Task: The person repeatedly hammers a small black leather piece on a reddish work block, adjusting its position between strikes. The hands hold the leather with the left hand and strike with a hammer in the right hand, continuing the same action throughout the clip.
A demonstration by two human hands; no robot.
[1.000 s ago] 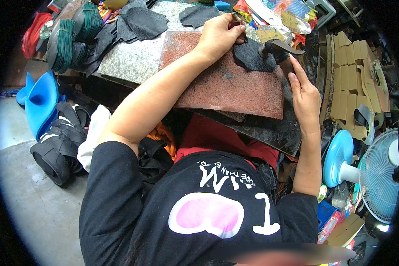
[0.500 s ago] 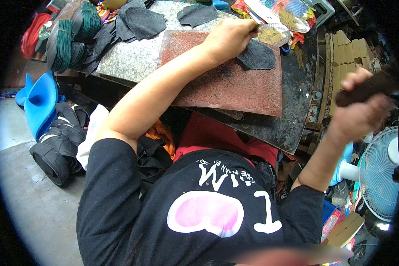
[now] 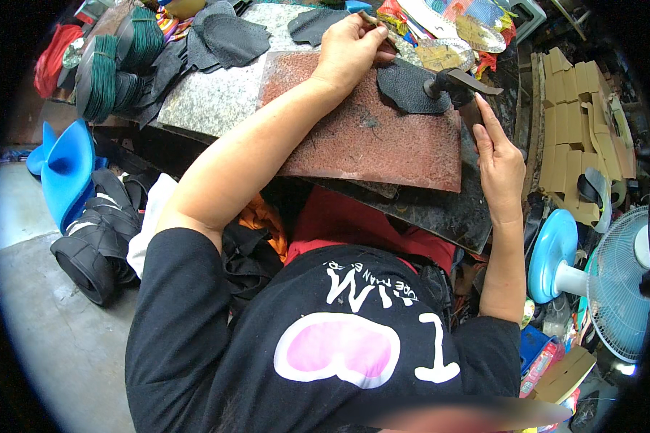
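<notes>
My right hand grips a hammer by its dark handle, with the index finger stretched along it. The hammer's round face is at the right edge of a black leather piece; I cannot tell if they touch. This piece lies on a reddish-brown mat. Above its left end, my left hand pinches something small and brownish that I cannot make out. Just to the right of those fingers lies a clear template with a tan patch.
More black leather pieces lie on the speckled slab. Spools of green cord stand at the far left. Right of the dark tabletop are stacked cardboard boxes and a fan. Black rolls lie at the left.
My right hand has swung the hammer from the right in over the table, down to the leather piece. My left hand has shifted left, away from the template.
</notes>
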